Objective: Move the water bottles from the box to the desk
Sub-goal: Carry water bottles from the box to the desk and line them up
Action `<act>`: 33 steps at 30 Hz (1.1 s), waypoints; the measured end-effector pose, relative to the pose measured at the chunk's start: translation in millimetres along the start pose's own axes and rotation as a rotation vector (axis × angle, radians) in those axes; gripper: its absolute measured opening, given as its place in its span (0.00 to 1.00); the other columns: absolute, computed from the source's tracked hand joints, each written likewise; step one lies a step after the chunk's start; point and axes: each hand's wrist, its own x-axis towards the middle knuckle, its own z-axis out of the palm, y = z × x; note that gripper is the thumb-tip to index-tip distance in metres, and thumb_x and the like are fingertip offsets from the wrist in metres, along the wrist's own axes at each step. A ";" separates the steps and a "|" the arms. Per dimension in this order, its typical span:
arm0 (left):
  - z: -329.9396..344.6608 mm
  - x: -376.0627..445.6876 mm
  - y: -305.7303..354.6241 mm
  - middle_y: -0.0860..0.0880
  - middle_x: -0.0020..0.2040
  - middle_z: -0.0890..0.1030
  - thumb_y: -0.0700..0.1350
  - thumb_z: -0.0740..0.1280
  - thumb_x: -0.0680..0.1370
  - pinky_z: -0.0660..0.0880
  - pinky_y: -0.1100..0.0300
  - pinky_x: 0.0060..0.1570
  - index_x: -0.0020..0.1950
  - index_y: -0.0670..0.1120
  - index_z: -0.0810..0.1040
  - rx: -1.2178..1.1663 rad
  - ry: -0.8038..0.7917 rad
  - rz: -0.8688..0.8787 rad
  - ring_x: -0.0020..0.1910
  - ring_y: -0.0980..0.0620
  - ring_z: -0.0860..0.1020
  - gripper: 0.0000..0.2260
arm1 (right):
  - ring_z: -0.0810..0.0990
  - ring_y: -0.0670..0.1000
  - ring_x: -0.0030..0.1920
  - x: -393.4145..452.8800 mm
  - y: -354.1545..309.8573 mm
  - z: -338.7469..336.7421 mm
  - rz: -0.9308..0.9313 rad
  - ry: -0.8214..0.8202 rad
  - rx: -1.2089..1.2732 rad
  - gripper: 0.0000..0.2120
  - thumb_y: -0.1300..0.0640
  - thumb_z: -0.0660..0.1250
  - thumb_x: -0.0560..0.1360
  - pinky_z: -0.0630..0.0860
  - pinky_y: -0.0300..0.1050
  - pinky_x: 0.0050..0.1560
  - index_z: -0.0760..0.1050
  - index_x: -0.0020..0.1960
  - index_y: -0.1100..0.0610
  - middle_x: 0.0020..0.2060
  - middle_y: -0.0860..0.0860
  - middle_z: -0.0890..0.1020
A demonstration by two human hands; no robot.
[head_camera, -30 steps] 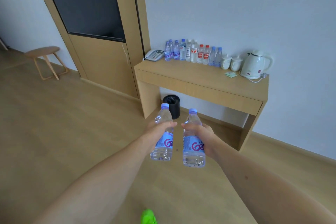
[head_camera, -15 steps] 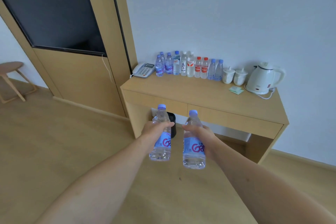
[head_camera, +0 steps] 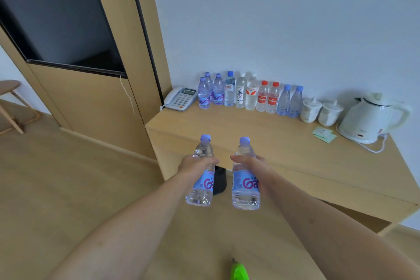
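Fingers (head_camera: 210,161) grip two bottles (head_camera: 201,179) before the desk (head_camera: 261,141) edge.

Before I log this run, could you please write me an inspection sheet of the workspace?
Surface: wooden desk, front part bare.
Job's things: row of bottles upright along the wall; left bottle and right bottle carried upright, short of the desk; box not in view.
Clutter: telephone, two lidded cups, kettle, green sachets.
Grippers: left hand and right hand each grip a bottle.
Cables: kettle cord; thin cord on the cabinet.
Surroundings: black bin, stool, dark screen.
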 end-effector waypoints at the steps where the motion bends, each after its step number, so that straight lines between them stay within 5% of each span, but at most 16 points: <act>1: 1.5 18.8 6.9 0.41 0.42 0.87 0.52 0.81 0.58 0.85 0.44 0.45 0.50 0.44 0.83 0.001 0.008 -0.003 0.39 0.40 0.87 0.24 | 0.84 0.55 0.33 19.2 -7.9 -0.7 0.002 -0.003 -0.002 0.25 0.55 0.82 0.67 0.82 0.48 0.35 0.76 0.59 0.61 0.37 0.56 0.85; 9: 19.2 148.1 80.2 0.41 0.43 0.87 0.54 0.83 0.54 0.81 0.55 0.34 0.54 0.44 0.79 -0.018 0.058 -0.032 0.35 0.44 0.86 0.33 | 0.83 0.55 0.31 156.7 -84.5 -8.4 0.041 -0.033 -0.016 0.27 0.56 0.82 0.67 0.82 0.49 0.35 0.75 0.60 0.63 0.37 0.57 0.83; 21: 28.9 301.8 131.7 0.43 0.52 0.84 0.59 0.81 0.52 0.83 0.40 0.52 0.54 0.49 0.74 0.011 0.015 -0.035 0.47 0.41 0.86 0.35 | 0.83 0.57 0.41 294.8 -137.8 6.4 0.032 -0.047 0.041 0.26 0.46 0.78 0.72 0.83 0.53 0.45 0.75 0.62 0.61 0.45 0.60 0.82; 25: 24.4 358.5 143.6 0.42 0.54 0.83 0.58 0.81 0.53 0.81 0.39 0.56 0.54 0.50 0.73 0.016 -0.072 -0.011 0.51 0.40 0.85 0.34 | 0.85 0.55 0.37 332.7 -144.6 17.6 0.020 -0.002 0.081 0.21 0.47 0.76 0.74 0.83 0.49 0.37 0.76 0.58 0.60 0.40 0.58 0.86; 28: 19.5 397.4 156.3 0.42 0.57 0.84 0.57 0.81 0.53 0.81 0.40 0.59 0.60 0.50 0.74 0.040 -0.166 -0.002 0.54 0.40 0.84 0.38 | 0.85 0.59 0.44 356.7 -152.3 31.2 0.015 0.078 0.076 0.27 0.45 0.76 0.74 0.85 0.55 0.46 0.74 0.64 0.61 0.52 0.65 0.84; 33: 14.4 445.7 189.5 0.43 0.60 0.83 0.56 0.81 0.56 0.79 0.42 0.63 0.69 0.50 0.71 0.108 -0.310 0.023 0.58 0.41 0.83 0.44 | 0.86 0.65 0.52 388.9 -162.8 46.5 -0.013 0.190 0.134 0.31 0.45 0.78 0.71 0.84 0.60 0.52 0.75 0.65 0.61 0.54 0.65 0.85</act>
